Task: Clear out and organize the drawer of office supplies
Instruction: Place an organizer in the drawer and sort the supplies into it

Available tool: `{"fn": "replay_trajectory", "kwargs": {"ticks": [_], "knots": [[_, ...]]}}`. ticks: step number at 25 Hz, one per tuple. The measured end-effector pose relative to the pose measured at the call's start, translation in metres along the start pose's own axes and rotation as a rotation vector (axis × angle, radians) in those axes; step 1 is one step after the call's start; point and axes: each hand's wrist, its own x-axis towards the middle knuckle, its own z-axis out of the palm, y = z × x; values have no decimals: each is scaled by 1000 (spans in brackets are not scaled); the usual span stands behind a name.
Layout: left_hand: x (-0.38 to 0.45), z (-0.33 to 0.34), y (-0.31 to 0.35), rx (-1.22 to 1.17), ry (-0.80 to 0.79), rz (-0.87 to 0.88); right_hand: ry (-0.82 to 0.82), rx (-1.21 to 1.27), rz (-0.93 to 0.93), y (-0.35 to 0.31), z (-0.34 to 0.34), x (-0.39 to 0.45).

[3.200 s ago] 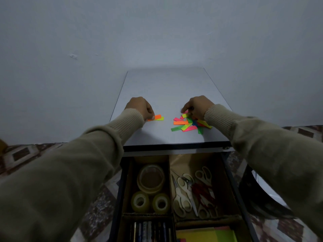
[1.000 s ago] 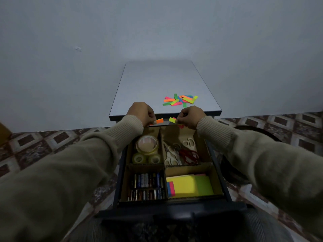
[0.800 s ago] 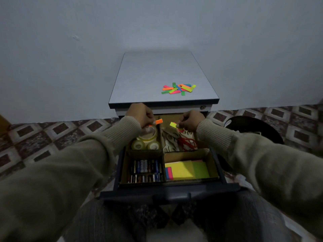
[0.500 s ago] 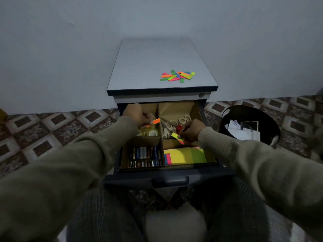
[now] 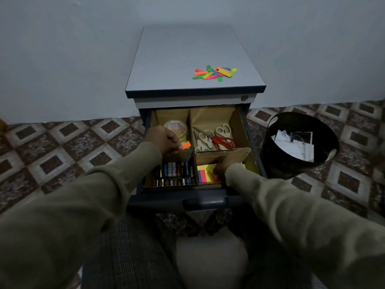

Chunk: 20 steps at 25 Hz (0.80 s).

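Both hands have dropped from the grey cabinet top into the open cardboard-divided drawer (image 5: 239,130).

Right hand (image 5: 224,163) presses thin yellow paper flags (image 5: 211,168) onto the flat sticky-note pads in the front-right compartment, its grip partly hidden; left hand (image 5: 164,139) pinches an orange paper flag (image 5: 186,145). Lay each flat and aligned, I'd judge. More neon strips (image 5: 214,73) remain on top.

Cabinet (image 5: 177,59) is standing on tiled floor (image 5: 62,142) against the wall, grey top carrying a loose pile of coloured paper flags (image 5: 214,73) at its near right. Black bin (image 5: 277,161) is sitting on the floor just right of the cabinet, papers lying inside.
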Motion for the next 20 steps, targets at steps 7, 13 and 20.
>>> {"fn": "replay_trajectory", "kwargs": {"ticks": [7,13,20], "knots": [[2,4,-3,-82,-14,-4,75,-53,-46,5,13,6],[2,10,-1,-108,-19,-18,105,-117,-66,4,11,2],[2,10,-2,-158,-12,-41,69,-79,-40,5,2,-2]]}}
